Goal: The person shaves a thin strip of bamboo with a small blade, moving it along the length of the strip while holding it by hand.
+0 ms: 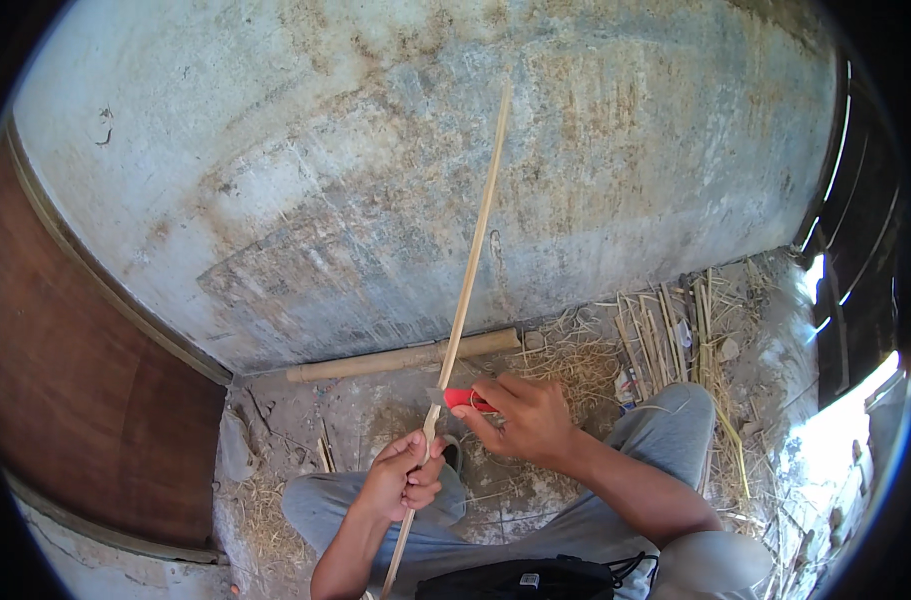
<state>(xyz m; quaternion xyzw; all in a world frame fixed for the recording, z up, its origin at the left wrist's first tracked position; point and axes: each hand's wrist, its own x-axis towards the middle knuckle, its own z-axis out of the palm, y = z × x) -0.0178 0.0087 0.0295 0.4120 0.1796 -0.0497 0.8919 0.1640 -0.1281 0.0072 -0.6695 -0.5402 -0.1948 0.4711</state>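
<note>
A long, pale bamboo strip (474, 243) slants up from my lap toward the wall. My left hand (405, 476) is closed around its lower part, above my left shin. Just over that grip, my right hand (523, 415) is wrapped on a knife with a red handle (460, 398). Its short blade (436, 396) points left and meets the strip, or lies right against it. Part of the handle is hidden by my fingers.
A stained wall (375, 180) rises ahead, with a bamboo pole (405, 358) lying along its foot. Split bamboo sticks (665, 335) and shavings (575, 372) cover the floor to the right. A brown panel (85, 370) stands at the left, near a clear plastic bag (236, 445).
</note>
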